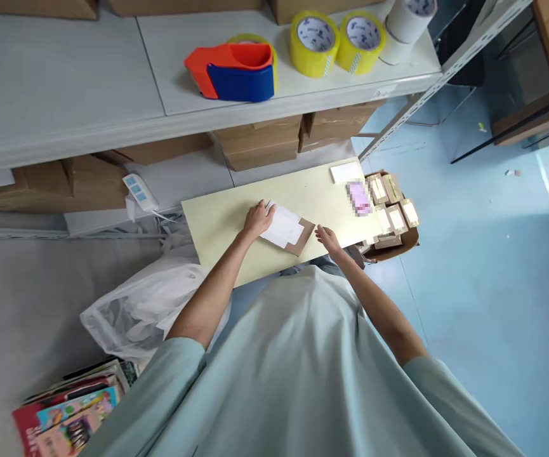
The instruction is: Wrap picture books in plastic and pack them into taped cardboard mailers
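Observation:
On the pale yellow table board [217, 236] lies a small flat piece of brown cardboard [304, 238] with a white, notched sheet [282, 226] over most of it. My left hand [258, 219] grips its left end, with the thumb on top and the other fingers partly hidden. Just off the right corner of the cardboard, my right hand [327, 239] is held with fingers apart and nothing in it. Farther right on the board are a blurred purple item [359, 198] and a flat white pad [346, 172].
A carton [398, 251] of small brown boxes stands at the board's right end. Above hangs a shelf [88, 76] with a tape dispenser [236, 73] and yellow tape rolls [315, 44]. A power strip [139, 192], white plastic bag [145, 304] and books [72, 412] are left.

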`<state>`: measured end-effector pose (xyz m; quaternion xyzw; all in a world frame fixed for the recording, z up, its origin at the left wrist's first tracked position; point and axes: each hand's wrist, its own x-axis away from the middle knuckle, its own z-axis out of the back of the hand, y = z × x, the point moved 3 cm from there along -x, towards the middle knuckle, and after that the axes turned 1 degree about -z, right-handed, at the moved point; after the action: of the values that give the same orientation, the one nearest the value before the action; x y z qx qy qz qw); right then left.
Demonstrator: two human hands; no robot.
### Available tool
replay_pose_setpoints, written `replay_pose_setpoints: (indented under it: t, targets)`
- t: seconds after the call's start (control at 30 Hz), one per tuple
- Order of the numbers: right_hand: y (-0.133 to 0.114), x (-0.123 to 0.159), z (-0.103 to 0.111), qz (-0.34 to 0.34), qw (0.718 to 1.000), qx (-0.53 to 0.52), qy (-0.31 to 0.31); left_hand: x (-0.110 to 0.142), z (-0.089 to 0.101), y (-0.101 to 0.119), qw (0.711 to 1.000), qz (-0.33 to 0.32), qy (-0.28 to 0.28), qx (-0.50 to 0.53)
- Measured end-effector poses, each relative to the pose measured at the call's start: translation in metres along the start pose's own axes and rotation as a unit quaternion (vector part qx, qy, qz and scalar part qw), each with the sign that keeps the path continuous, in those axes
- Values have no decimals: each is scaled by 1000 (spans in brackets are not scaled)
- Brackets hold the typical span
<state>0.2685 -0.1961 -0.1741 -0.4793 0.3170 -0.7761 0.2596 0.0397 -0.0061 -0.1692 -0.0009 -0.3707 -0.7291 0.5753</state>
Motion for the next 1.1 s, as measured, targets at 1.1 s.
replay_pose_setpoints:
  t: [1.1]
  targets:
    - [-39, -15, -8, 128, 976, 167, 49, 102, -18, -25, 988, 67, 110, 80]
